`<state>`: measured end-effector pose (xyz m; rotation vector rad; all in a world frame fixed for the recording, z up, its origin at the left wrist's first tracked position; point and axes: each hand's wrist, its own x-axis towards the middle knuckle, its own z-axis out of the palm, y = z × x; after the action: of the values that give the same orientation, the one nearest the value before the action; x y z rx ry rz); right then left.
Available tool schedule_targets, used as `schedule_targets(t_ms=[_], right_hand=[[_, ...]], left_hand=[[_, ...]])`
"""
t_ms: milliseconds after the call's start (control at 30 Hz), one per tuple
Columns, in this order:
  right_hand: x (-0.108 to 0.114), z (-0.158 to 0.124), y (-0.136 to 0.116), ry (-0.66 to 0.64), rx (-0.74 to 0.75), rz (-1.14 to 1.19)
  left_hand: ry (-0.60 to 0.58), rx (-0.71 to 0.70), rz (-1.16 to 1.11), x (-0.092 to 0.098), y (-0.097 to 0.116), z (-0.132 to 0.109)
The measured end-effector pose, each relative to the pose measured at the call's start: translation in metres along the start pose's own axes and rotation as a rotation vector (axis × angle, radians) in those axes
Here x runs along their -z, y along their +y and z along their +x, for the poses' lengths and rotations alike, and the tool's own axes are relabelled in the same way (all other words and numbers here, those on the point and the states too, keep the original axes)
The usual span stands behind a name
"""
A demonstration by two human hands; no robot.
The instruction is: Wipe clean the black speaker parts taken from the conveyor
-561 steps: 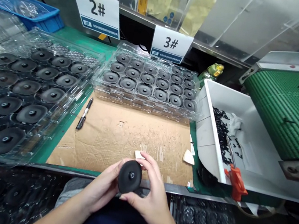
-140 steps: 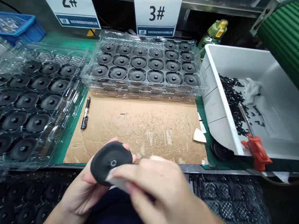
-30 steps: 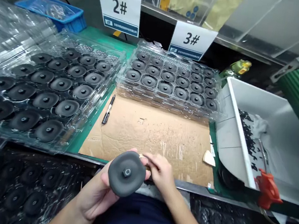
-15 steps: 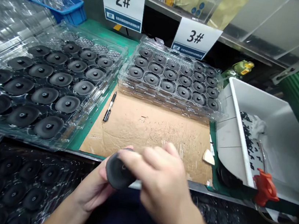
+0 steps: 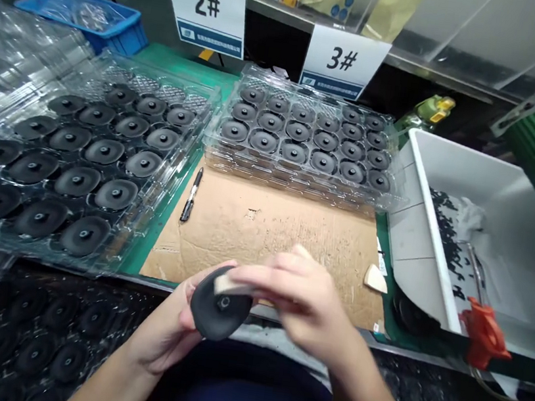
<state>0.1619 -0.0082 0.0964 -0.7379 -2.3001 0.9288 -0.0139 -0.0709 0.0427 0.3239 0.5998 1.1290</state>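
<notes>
My left hand (image 5: 175, 323) grips a black, rounded disc-shaped part (image 5: 218, 316) by its edge, with the small hub at its centre facing up. Pinched in my right hand (image 5: 301, 295) is a small cream-coloured sponge (image 5: 224, 285), pressed against the disc's face just above the hub. Both hands are in front of the near edge of a cardboard sheet (image 5: 273, 228). Another cream wedge-shaped sponge (image 5: 376, 279) lies at the sheet's right side. A black pen (image 5: 192, 195) rests on its left side.
Clear plastic trays of similar black discs stand at the left (image 5: 134, 228), at the back (image 5: 294, 184) and below the bench edge (image 5: 80, 360). On the right are a white bin (image 5: 429, 270) with black scraps and orange-handled pliers (image 5: 485, 334). A blue basket (image 5: 116, 33) sits at the far left.
My right hand has drawn back slightly to the right, uncovering the sponge and more of the disc's face. The disc stays in my left hand. The view has shifted a little.
</notes>
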Motion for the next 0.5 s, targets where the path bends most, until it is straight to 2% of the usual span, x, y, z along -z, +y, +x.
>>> schedule_targets(t_ms=[67,167,300,400,500], right_hand=[[0.002,-0.020,0.018,0.105,-0.186,0.068],[-0.016,-0.055,0.046,0.257,-0.416,0.126],[-0.047,-0.083,0.072,0.229,-0.529,0.064],[-0.037,-0.078,0.063,0.275,-0.560,0.054],[-0.011,-0.059,0.027,0.457,-0.478,0.049]], left_hand=[[-0.082,-0.018,-0.006,0.000,0.001,0.001],[-0.099,-0.005,-0.011,-0.002,0.000,0.003],[-0.095,0.030,-0.044,-0.006,-0.007,0.008],[-0.090,0.059,-0.033,-0.014,-0.013,0.011],[-0.046,0.062,-0.010,-0.024,-0.019,0.014]])
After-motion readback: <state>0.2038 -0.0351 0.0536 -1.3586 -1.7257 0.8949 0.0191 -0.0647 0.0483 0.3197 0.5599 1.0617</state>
